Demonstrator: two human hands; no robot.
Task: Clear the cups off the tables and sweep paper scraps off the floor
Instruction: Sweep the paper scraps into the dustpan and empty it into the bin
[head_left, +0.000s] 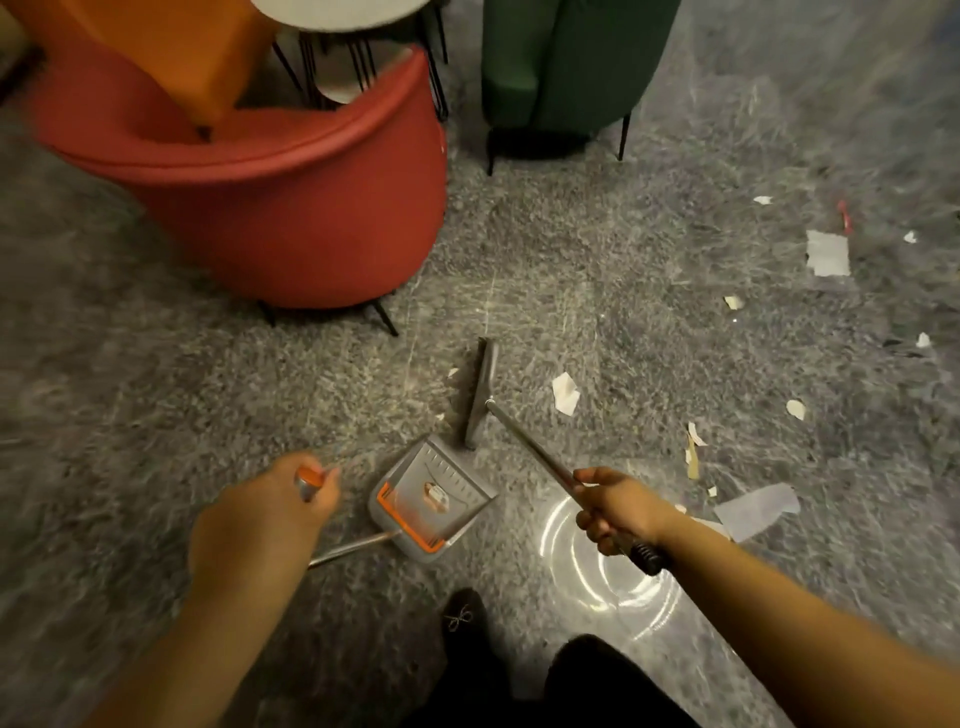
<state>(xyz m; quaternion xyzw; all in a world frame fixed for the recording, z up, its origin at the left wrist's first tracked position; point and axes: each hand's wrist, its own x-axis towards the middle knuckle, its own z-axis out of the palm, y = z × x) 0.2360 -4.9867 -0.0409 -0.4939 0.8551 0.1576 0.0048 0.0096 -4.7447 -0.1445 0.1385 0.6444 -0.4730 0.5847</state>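
Hands: two, bare. Left hand (270, 506), fingers curled round the orange-capped top of the dustpan handle; right hand (615, 506), fingers wrapped round the metal broom shaft just above its black ribbed grip.
Broom (480, 392): one; thin shiny metal shaft, narrow grey head lying flat on the floor, just beyond the pan's open edge.
Dustpan (431, 499): one; grey plastic, roughly square, orange trim along the rear edge, a label inside, slim metal handle; resting on the floor between the two hands.
Paper scraps (565, 392): at least a dozen, white and pale tan, torn and irregular, scattered on the floor right of the broom; largest pieces (827, 253) far right and beside the right forearm; two tiny bits left of the broom head.
Floor (156, 364): grey, speckled, glossy, with a bright ringed light reflection.
Armchairs: red tub chair (291, 208), green one (561, 67), orange one (171, 47); upholstered, thin black legs.
Table (337, 13): one round white top, black wire legs, behind the chairs.
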